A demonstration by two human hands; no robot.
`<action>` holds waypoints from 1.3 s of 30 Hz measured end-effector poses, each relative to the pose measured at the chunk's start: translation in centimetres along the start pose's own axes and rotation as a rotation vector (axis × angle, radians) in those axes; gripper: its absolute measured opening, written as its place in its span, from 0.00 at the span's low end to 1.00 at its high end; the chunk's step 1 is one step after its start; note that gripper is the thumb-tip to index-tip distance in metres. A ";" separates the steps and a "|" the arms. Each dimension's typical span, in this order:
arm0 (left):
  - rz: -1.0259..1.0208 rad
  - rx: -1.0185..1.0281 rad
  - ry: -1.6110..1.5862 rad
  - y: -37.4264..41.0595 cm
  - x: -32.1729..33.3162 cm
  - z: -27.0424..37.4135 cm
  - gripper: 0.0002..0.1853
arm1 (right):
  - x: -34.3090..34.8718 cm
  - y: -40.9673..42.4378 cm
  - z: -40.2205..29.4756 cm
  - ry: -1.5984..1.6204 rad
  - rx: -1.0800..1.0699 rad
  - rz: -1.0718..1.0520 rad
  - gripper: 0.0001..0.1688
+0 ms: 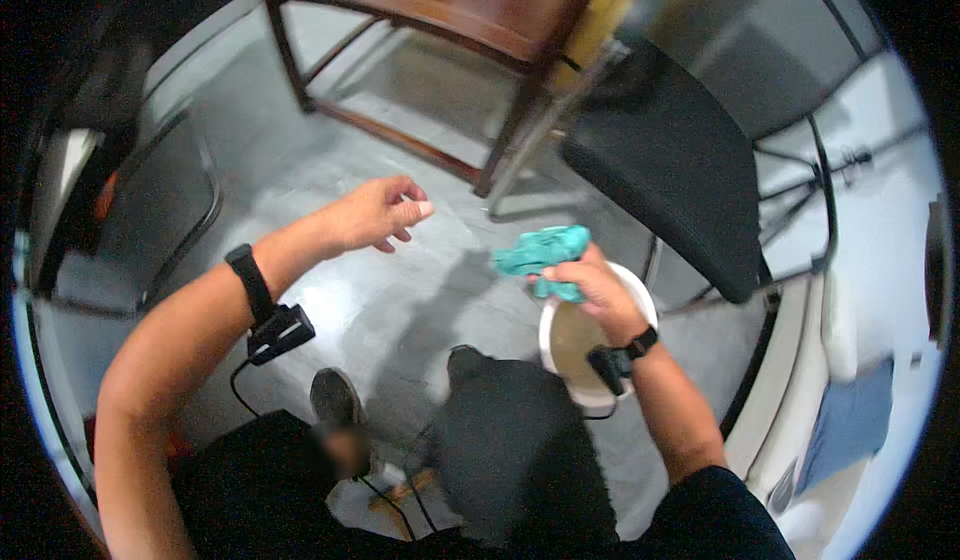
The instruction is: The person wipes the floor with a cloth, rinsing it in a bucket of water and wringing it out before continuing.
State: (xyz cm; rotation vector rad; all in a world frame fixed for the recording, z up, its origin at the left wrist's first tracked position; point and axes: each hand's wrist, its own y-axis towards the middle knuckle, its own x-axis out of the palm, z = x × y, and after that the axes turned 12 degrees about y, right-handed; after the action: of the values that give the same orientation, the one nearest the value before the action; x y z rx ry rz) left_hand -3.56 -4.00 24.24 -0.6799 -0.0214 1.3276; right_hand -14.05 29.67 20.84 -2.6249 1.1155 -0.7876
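A crumpled teal cloth [541, 251] is bunched in my right hand [596, 286]. That hand is over the far part of a white bucket [546, 346] on the floor, which holds murky brownish liquid [574, 342]. My left hand [381, 215] hovers above the floor with its fingers loosely curled and apart, nothing in it. A black strap with a small device [281, 335] is around my left forearm, and a similar device [611, 368] sits at my right wrist.
Ahead stands a dark wooden chair [442, 16] with legs and low rails. A black-cushioned chair [667, 147] is to the right, beyond the bucket. Another metal-framed chair [214, 192] is at left. Cables [390, 500] hang near my legs. The grey floor [420, 297] looks shiny.
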 end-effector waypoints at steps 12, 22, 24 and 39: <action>-0.579 -0.223 -0.783 12.4 25.9 -0.2 0.33 | -3.7 -5.4 10.3 -0.656 -0.250 0.583 0.46; -0.789 -0.175 -1.030 14.6 29.8 -0.6 0.29 | -7.2 -5.8 12.4 -0.834 -0.325 0.711 0.37; -0.805 -0.177 -0.909 14.7 30.2 -0.8 0.31 | -8.1 -6.0 13.4 -0.798 -0.241 0.744 0.32; -0.449 -0.300 -0.345 16.7 37.1 -2.2 0.30 | -13.4 -6.1 18.2 -0.541 -0.093 0.888 0.22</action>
State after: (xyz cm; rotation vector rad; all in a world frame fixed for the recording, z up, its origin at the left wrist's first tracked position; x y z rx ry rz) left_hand -7.39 29.51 1.38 -0.6416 -0.6283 0.9976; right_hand -8.30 42.77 2.32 -1.8499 1.8741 0.1467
